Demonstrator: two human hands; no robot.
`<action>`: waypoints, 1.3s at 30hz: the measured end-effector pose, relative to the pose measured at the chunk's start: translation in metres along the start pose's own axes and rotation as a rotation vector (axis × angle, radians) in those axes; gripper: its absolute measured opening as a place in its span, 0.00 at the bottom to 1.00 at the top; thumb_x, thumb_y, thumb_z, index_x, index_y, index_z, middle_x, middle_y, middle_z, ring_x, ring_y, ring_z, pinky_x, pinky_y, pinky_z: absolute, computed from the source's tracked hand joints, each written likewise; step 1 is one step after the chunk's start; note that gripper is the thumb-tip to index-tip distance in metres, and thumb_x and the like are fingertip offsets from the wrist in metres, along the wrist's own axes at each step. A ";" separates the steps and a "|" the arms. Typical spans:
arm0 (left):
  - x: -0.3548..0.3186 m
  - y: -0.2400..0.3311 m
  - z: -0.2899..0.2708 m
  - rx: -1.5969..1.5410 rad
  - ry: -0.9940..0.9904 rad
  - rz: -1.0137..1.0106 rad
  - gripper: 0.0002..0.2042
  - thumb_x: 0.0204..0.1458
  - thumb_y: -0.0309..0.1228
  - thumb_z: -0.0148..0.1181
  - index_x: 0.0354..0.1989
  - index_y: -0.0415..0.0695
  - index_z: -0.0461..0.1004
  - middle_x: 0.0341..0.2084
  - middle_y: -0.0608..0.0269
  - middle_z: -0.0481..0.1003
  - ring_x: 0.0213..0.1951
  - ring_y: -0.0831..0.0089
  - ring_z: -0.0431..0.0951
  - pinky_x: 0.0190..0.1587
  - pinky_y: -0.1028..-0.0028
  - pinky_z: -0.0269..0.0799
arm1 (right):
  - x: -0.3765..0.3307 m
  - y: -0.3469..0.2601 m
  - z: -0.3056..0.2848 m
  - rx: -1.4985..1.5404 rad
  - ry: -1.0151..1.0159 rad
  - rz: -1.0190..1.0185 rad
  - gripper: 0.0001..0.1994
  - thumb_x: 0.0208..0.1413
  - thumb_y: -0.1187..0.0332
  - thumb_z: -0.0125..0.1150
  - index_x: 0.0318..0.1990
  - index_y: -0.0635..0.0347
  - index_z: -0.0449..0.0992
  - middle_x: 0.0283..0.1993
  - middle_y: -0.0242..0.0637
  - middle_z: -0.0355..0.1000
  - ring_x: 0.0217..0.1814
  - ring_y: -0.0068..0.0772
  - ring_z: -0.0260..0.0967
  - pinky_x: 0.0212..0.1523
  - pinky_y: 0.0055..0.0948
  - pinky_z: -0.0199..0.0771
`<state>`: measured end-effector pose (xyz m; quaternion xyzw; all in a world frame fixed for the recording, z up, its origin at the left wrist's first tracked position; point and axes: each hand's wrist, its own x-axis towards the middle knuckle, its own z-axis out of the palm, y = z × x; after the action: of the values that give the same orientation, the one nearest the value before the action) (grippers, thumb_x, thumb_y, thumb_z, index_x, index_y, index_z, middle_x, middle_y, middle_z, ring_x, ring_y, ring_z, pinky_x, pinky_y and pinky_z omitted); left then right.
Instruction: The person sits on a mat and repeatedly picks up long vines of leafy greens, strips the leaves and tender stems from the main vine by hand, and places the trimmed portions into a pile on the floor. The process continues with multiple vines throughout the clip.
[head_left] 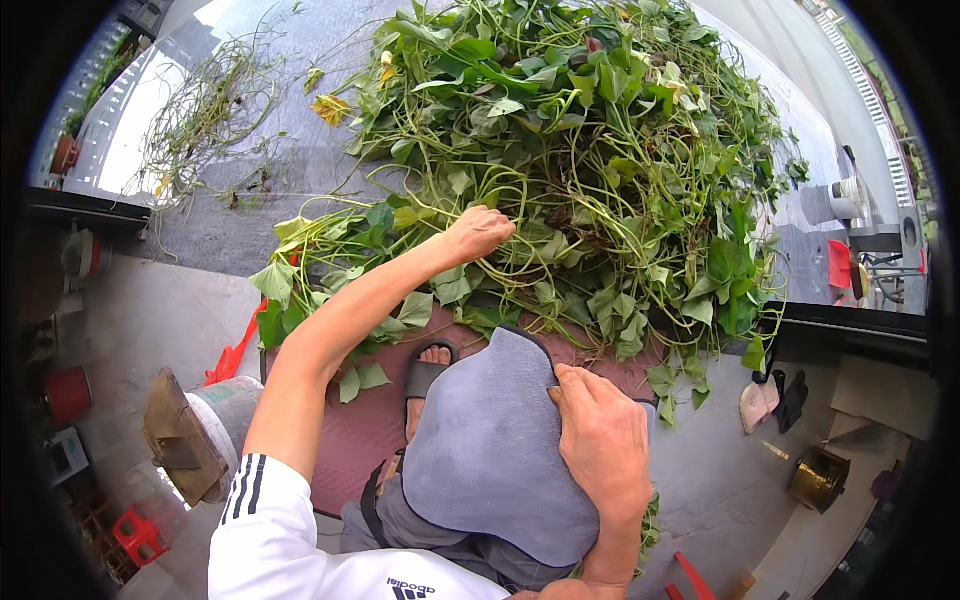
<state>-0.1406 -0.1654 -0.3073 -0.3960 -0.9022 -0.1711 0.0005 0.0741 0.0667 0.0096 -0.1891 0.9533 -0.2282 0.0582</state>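
A big heap of green leafy vines [600, 150], heart-shaped leaves on long pale stems, lies on the grey tabletop [300, 150] in front of me. My left hand [480, 233] reaches to the heap's near side, its fingers closed around vine stems; the fingertips are hidden. My right hand [603, 440] is above my lap, fingers curled and pinched together. Whatever it may hold is too small to make out. Beneath it a blue-grey cloth [490, 450] with a dark edge covers my lap. Some vines hang over the table's near edge.
Thin tangled stems [215, 120] lie at the table's left, with a yellow leaf [330, 108] nearby. On the floor stand a white bucket [225, 415] at left, a red stool [140, 535] and a gold-coloured pot [820, 478] at right. A dark red mat [350, 440] lies underfoot.
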 end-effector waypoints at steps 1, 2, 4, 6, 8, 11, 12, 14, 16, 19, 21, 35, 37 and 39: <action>-0.012 -0.002 -0.015 -0.040 0.077 0.002 0.05 0.52 0.26 0.60 0.37 0.47 0.78 0.33 0.61 0.81 0.42 0.60 0.82 0.44 0.60 0.73 | -0.002 -0.002 0.002 0.005 0.005 0.004 0.13 0.59 0.72 0.66 0.49 0.70 0.79 0.40 0.44 0.79 0.39 0.45 0.79 0.38 0.40 0.79; -0.021 0.000 -0.036 -0.081 0.164 -0.002 0.05 0.53 0.26 0.60 0.37 0.46 0.79 0.34 0.60 0.82 0.43 0.60 0.82 0.44 0.60 0.74 | -0.002 -0.004 0.001 0.001 0.005 -0.001 0.13 0.59 0.72 0.65 0.49 0.69 0.79 0.39 0.44 0.79 0.39 0.45 0.79 0.38 0.41 0.79; -0.029 0.004 -0.095 -0.186 0.294 -0.177 0.06 0.61 0.32 0.61 0.42 0.45 0.80 0.32 0.58 0.83 0.38 0.57 0.84 0.38 0.64 0.76 | -0.004 -0.011 0.001 -0.015 0.016 -0.023 0.12 0.60 0.71 0.65 0.48 0.69 0.79 0.38 0.44 0.79 0.40 0.45 0.79 0.37 0.41 0.79; -0.026 0.008 -0.178 -0.325 0.356 -0.341 0.08 0.64 0.33 0.61 0.45 0.44 0.81 0.24 0.58 0.81 0.28 0.63 0.83 0.34 0.65 0.77 | -0.005 -0.019 0.004 -0.040 0.038 -0.069 0.11 0.61 0.70 0.64 0.47 0.68 0.79 0.37 0.45 0.79 0.40 0.46 0.80 0.37 0.43 0.78; -0.026 0.010 -0.251 -0.488 0.513 -0.366 0.07 0.66 0.32 0.62 0.44 0.42 0.82 0.22 0.67 0.81 0.21 0.83 0.77 0.25 0.77 0.73 | -0.005 -0.029 0.006 -0.009 0.008 -0.035 0.10 0.62 0.70 0.63 0.45 0.66 0.79 0.38 0.47 0.79 0.38 0.52 0.79 0.38 0.46 0.78; -0.019 0.045 -0.370 -0.540 0.642 -0.334 0.10 0.67 0.34 0.61 0.48 0.43 0.84 0.25 0.67 0.82 0.19 0.86 0.75 0.24 0.81 0.72 | -0.006 -0.040 0.010 0.009 -0.024 -0.018 0.08 0.63 0.69 0.62 0.43 0.65 0.79 0.36 0.50 0.79 0.37 0.57 0.77 0.37 0.49 0.76; -0.017 0.061 -0.404 -0.529 0.702 -0.320 0.10 0.67 0.36 0.62 0.48 0.45 0.84 0.26 0.68 0.82 0.19 0.86 0.75 0.24 0.81 0.72 | -0.005 -0.042 0.012 0.005 -0.027 -0.018 0.08 0.63 0.69 0.61 0.42 0.65 0.78 0.36 0.50 0.79 0.36 0.58 0.77 0.37 0.50 0.76; -0.014 0.088 -0.460 -0.464 0.710 -0.309 0.13 0.66 0.39 0.62 0.48 0.44 0.84 0.27 0.66 0.84 0.19 0.82 0.77 0.23 0.79 0.75 | -0.005 -0.048 0.015 0.015 -0.015 -0.056 0.08 0.64 0.68 0.60 0.38 0.65 0.77 0.35 0.51 0.79 0.37 0.59 0.77 0.38 0.51 0.76; -0.002 0.118 -0.507 -0.791 0.682 -0.386 0.15 0.67 0.37 0.59 0.51 0.36 0.78 0.31 0.55 0.83 0.28 0.66 0.85 0.26 0.69 0.78 | -0.004 -0.050 0.018 0.006 -0.021 -0.059 0.09 0.64 0.67 0.60 0.38 0.65 0.78 0.34 0.51 0.79 0.37 0.59 0.77 0.39 0.51 0.76; -0.019 0.169 -0.556 -0.778 0.861 -0.338 0.14 0.66 0.35 0.61 0.51 0.37 0.78 0.31 0.54 0.84 0.22 0.70 0.83 0.22 0.72 0.77 | -0.007 -0.062 0.029 0.041 0.004 -0.119 0.11 0.64 0.65 0.59 0.36 0.65 0.79 0.33 0.53 0.79 0.38 0.61 0.77 0.41 0.52 0.76; -0.023 0.194 -0.584 -0.808 0.945 -0.245 0.13 0.66 0.35 0.61 0.49 0.38 0.79 0.29 0.56 0.83 0.21 0.70 0.83 0.21 0.73 0.75 | -0.008 -0.067 0.027 0.031 0.013 -0.132 0.11 0.64 0.65 0.59 0.36 0.65 0.79 0.34 0.53 0.79 0.39 0.60 0.77 0.42 0.52 0.76; 0.010 0.341 -0.730 -0.365 1.279 0.220 0.07 0.65 0.27 0.59 0.45 0.39 0.82 0.22 0.60 0.80 0.14 0.78 0.76 0.13 0.78 0.62 | -0.010 -0.052 -0.003 0.568 0.642 -0.029 0.23 0.58 0.72 0.72 0.59 0.73 0.77 0.50 0.56 0.82 0.34 0.35 0.83 0.34 0.32 0.80; 0.022 0.364 -0.730 -0.341 1.236 0.304 0.07 0.65 0.26 0.59 0.44 0.39 0.82 0.22 0.60 0.80 0.15 0.78 0.76 0.13 0.78 0.63 | -0.004 -0.051 -0.026 0.631 0.717 -0.024 0.26 0.58 0.71 0.72 0.61 0.74 0.75 0.50 0.57 0.81 0.35 0.34 0.83 0.38 0.33 0.81; 0.029 0.393 -0.720 -0.359 1.187 0.309 0.07 0.65 0.28 0.60 0.43 0.39 0.83 0.22 0.60 0.80 0.14 0.77 0.76 0.13 0.78 0.62 | 0.010 -0.052 -0.045 0.647 0.772 -0.035 0.30 0.57 0.70 0.74 0.65 0.75 0.71 0.51 0.58 0.81 0.35 0.33 0.83 0.41 0.33 0.81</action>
<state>0.0235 -0.1201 0.4953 -0.3533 -0.6382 -0.5076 0.4585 0.0733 0.0384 0.0733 -0.0792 0.7824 -0.5663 -0.2467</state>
